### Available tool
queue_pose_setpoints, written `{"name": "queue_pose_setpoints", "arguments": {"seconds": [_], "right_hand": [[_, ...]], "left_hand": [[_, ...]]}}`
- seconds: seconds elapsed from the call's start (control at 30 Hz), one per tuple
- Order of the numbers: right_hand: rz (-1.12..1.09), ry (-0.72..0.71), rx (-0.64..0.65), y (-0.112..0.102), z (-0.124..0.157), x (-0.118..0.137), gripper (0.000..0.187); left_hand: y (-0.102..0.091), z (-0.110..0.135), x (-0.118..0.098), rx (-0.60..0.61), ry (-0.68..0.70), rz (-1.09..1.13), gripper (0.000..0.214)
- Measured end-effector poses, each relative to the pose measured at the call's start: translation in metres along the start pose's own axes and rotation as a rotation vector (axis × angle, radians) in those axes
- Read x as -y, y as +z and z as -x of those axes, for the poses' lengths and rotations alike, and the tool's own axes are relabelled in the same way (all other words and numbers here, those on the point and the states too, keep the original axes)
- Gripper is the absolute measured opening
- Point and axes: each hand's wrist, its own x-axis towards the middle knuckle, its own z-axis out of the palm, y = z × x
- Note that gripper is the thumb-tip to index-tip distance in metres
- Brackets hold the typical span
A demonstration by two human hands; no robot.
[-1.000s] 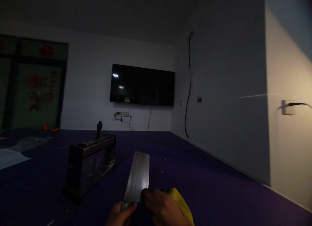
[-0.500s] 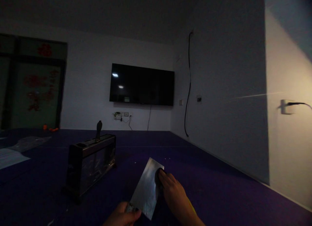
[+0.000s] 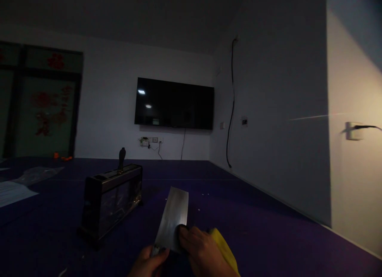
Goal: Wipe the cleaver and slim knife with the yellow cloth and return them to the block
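Observation:
A broad, rectangular cleaver (image 3: 174, 213) is held up in front of me, its grey blade pointing up and slightly right. My left hand (image 3: 149, 262) is closed around the handle end at the bottom, and the handle is mostly hidden. Against the lower right of the blade, my right hand (image 3: 204, 251) presses its curled fingers. A yellow cloth (image 3: 225, 251) shows behind that hand, mostly hidden by it. Something dark sits at its fingertips, too dim to make out. Left of the cleaver stands a dark knife block (image 3: 119, 197) with clear sides and one black-handled tool (image 3: 122, 157) upright in it.
All this is over a purple-covered surface (image 3: 268, 237). White paper (image 3: 16, 193) and clear plastic film (image 3: 40, 174) lie at the left. Small orange items (image 3: 66, 158) sit at the far edge. White walls stand behind and right, with a television (image 3: 174, 104) and a hanging cable (image 3: 232, 106).
My right hand has slid down the blade toward the handle, and more of the yellow cloth shows. The cleaver has turned more upright, its tip moving left.

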Motion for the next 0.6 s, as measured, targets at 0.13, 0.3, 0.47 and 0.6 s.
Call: {"name": "queue_pose_setpoints", "arguments": {"seconds": [0.13,0.3,0.47,0.6], "right_hand": [[0.029,-0.11,0.009,0.006,-0.002,0.003,0.03],[-0.019,-0.027,0.003,0.0,-0.002,0.001,0.035],[-0.017,0.199,-0.023,-0.002,0.002,-0.012,0.052],[0.095,0.297,-0.109,0.011,0.008,-0.033,0.052]], "left_hand": [[0.001,-0.01,0.003,-0.055,-0.006,0.031,0.055],[-0.001,-0.008,0.002,-0.021,-0.019,0.03,0.052],[-0.005,-0.001,-0.004,0.107,-0.076,-0.035,0.051],[-0.006,0.001,-0.005,0.185,-0.062,-0.015,0.053]]}}
